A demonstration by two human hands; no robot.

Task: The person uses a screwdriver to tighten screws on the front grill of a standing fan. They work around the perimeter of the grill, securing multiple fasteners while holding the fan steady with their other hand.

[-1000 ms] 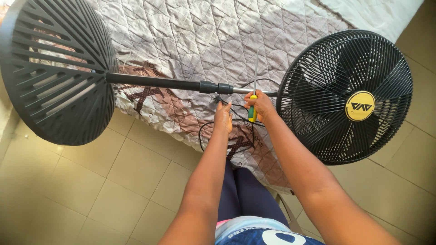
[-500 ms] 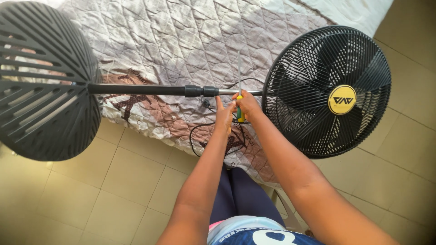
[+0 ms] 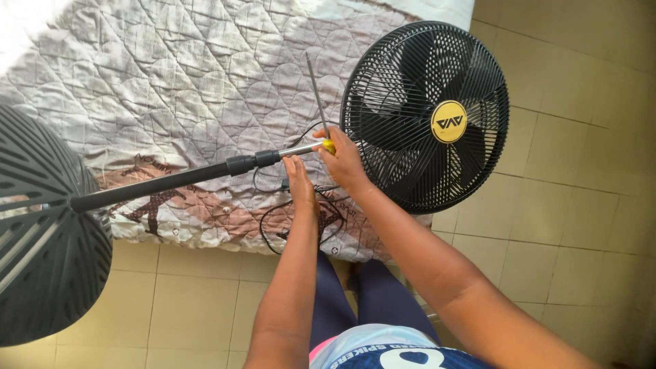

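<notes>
We're looking at a home, prob. a bedroom. We're seeing a bed w/ a quilted bedspread [image 3: 178,89], pale grey-pink w/ brown motifs along its edge, hanging over beige floor tiles [image 3: 581,205]. A household pedestal fan [image 3: 427,116] is lying across the bed, its round base [image 3: 48,239] sticking out over the floor. Daylight is falling on the bedspread's upper left corner.

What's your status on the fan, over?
Right hand gripping screwdriver, shaft pointing up. Left hand fingertips on pole near fan head. Cable looped on quilt under hands.
</notes>
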